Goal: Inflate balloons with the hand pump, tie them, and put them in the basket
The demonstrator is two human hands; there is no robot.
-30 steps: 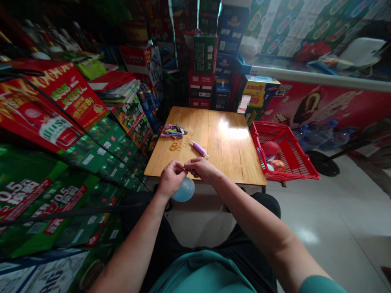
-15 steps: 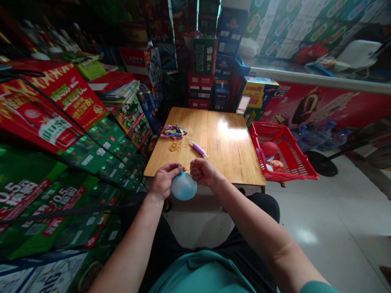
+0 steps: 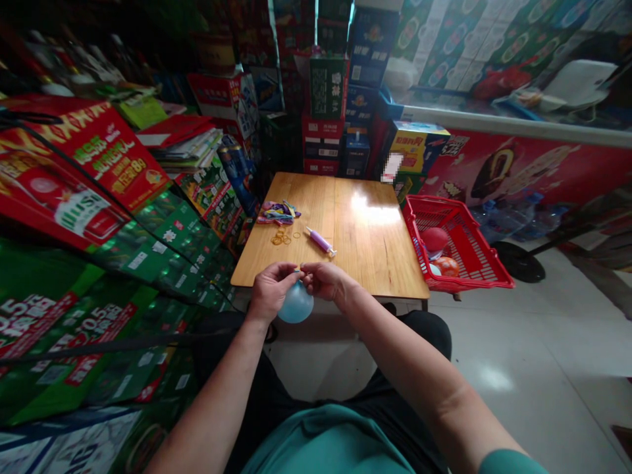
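Blue balloon (image 3: 295, 303) | hanging just below hands (image 3: 298, 274) | both pinching its neck

One head-worn view, forward and down (quite close) onto the left hand (image 3: 270, 291), right hand (image 3: 326, 280) and wooden table (image 3: 355, 243)

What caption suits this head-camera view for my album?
Left hand holds a blue balloon, right hand pinching its neck, at a wooden table.
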